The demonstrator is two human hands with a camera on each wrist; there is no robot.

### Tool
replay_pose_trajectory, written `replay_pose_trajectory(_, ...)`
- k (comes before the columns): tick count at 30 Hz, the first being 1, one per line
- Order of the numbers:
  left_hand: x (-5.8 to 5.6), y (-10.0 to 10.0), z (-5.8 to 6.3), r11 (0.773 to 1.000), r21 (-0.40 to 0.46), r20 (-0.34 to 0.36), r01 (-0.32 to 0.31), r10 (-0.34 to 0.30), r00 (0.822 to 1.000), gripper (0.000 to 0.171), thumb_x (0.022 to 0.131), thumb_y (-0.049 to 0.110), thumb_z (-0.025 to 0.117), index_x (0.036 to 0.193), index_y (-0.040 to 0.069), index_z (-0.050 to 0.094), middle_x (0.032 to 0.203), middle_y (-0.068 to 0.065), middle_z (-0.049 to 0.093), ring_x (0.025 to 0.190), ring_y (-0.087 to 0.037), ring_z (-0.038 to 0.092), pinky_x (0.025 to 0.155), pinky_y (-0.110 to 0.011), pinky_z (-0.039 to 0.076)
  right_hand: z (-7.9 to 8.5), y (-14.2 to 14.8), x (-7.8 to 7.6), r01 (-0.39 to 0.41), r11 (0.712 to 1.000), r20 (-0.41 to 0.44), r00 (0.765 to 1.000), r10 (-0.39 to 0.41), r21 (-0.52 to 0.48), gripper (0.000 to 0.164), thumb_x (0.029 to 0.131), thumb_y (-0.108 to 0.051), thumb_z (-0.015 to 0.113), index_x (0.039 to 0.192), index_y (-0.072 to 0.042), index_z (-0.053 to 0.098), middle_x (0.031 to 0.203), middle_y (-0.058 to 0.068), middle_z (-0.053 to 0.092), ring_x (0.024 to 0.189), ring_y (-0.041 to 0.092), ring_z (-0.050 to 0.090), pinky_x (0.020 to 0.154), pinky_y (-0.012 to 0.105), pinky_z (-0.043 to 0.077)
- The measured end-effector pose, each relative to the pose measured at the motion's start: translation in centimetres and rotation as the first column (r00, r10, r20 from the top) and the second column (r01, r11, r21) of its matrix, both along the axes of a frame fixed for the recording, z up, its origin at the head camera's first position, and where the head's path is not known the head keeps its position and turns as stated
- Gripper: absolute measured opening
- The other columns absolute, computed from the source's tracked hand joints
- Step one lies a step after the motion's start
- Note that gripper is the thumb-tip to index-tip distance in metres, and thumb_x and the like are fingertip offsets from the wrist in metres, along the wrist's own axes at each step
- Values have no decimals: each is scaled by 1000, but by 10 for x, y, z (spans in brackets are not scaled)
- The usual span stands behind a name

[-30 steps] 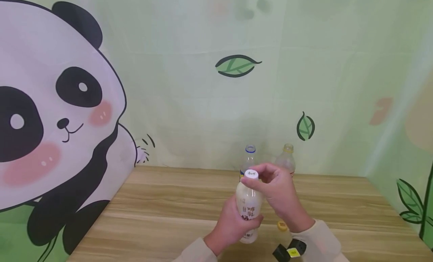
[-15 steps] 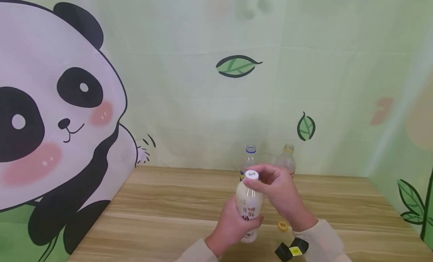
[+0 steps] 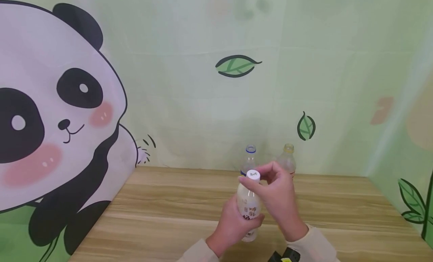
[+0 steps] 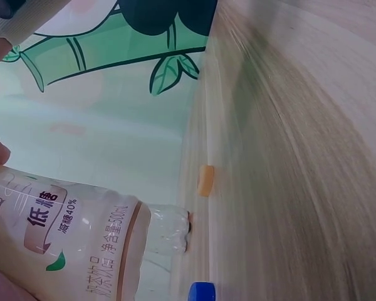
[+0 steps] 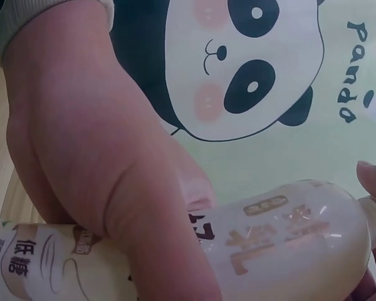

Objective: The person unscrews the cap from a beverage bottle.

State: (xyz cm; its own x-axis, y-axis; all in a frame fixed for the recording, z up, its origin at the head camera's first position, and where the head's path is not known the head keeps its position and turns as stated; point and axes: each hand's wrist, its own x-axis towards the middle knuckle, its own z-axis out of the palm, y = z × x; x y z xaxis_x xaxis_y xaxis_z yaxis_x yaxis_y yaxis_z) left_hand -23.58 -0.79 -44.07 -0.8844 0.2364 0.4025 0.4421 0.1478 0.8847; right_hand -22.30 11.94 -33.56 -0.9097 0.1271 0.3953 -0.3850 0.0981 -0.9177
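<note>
My left hand (image 3: 235, 221) grips a plastic bottle of pale milky drink (image 3: 248, 202) around its body, holding it roughly upright with its top leaning a little away. At the neck, my right hand (image 3: 279, 192) has its thumb in front of the white bottle cap (image 3: 253, 174) and curled fingers behind it. In the right wrist view the left hand (image 5: 106, 138) wraps the bottle (image 5: 288, 241), while the right thumb and fingers surround the neck at the right edge. The left wrist view shows the lower part of the bottle (image 4: 81, 241) above the table.
Two clear bottles without caps stand at the back, one with a blue neck ring (image 3: 250, 156), one with a yellow ring (image 3: 287, 160). On the wooden table (image 3: 169, 205) lie an orange-yellow cap (image 4: 205, 180) and a blue cap (image 4: 202, 291). A panda-print backdrop (image 3: 189, 115) rises behind.
My right hand has turned about the cap: its thumb reaches farther left and its wrist has swung left and lower. The cap's lettering has shifted slightly. My left hand keeps its hold.
</note>
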Motion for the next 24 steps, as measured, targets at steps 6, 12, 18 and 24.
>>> replay_pose_trajectory(6, 0, 0, 0, 1000, -14, -9, -12, 12, 1000, 42, 77, 17, 85, 110, 13, 60, 91, -1, 70, 77, -4, 65, 73, -25, 57, 2, -5, 2, 39, 999, -22, 999, -39, -8, 40, 69, -13, 96, 92, -1, 65, 87, 2, 70, 82, 15, 68, 73, 23, 56)
replay_pose_trajectory(12, 1, 0, -1, 1000, 1, 3, 3, -3, 1000, 41, 76, 14, 84, 110, 13, 60, 91, -1, 70, 77, -5, 65, 73, -26, 58, 0, -6, 2, 55, 998, -16, 998, -55, -24, 36, 68, -11, 96, 84, -2, 65, 82, 0, 69, 77, 12, 67, 68, 22, 53)
replay_pose_trajectory(18, 2, 0, -2, 999, 11, 58, 31, -32, 998, 42, 77, 13, 84, 111, 15, 60, 92, 2, 70, 78, -6, 66, 75, -26, 58, -1, -3, 1, 28, 999, 13, 1000, -28, -25, 32, 69, -11, 96, 83, -7, 67, 83, 0, 70, 80, 13, 68, 74, 22, 54)
replay_pose_trajectory(24, 2, -1, -1, 999, 10, 98, 50, -51, 994, 44, 78, 13, 83, 113, 16, 58, 94, 3, 69, 80, -8, 66, 76, -27, 58, -2, 2, -3, -35, 999, 46, 998, 34, 31, 33, 73, -17, 94, 89, -2, 69, 86, 0, 72, 87, 15, 70, 89, 23, 55)
